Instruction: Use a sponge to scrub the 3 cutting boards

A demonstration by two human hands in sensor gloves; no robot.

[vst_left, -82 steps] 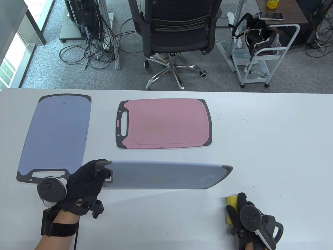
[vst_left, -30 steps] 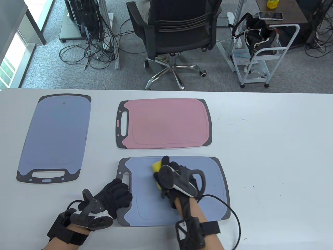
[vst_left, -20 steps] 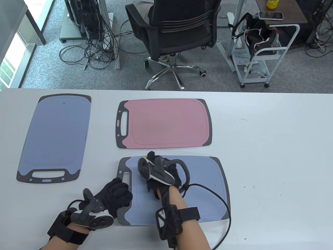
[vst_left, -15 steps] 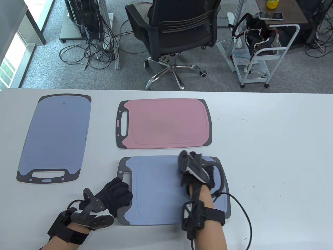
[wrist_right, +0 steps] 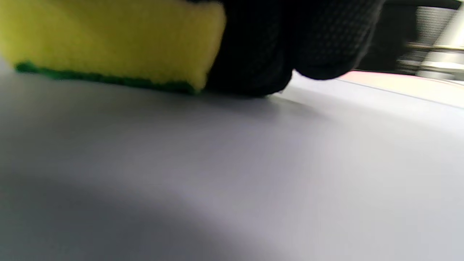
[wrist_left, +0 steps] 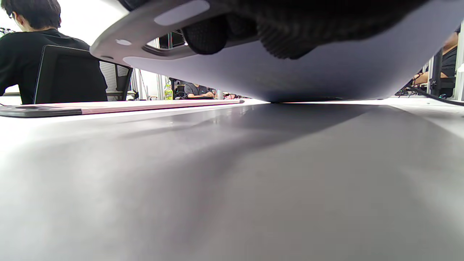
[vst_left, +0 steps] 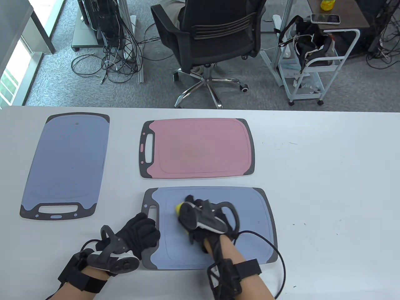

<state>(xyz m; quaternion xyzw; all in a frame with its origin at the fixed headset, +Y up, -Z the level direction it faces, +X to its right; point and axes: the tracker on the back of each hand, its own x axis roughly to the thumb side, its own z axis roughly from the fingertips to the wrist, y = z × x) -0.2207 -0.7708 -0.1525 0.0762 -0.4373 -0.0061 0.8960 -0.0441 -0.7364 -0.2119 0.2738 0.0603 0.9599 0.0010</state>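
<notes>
Since half a second ago, right hand [vst_left: 203,220] swept from near blue board's [vst_left: 250,225] right end back toward its handle end. Board lies nearest person; left hand [vst_left: 137,232] grips handle edge. Right fingers clasp sponge [vst_left: 179,208], green side down. Advice: overlapping strokes, steady pressure.

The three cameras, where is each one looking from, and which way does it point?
Table view: from above, looking down at the table; both gloved hands show, left hand, right hand.
Left wrist view: low beside the table, facing under the lifted near blue board; fingers grip it.
Right wrist view: close above that board, facing the sponge and fingers.
All views share the pink board.
</notes>
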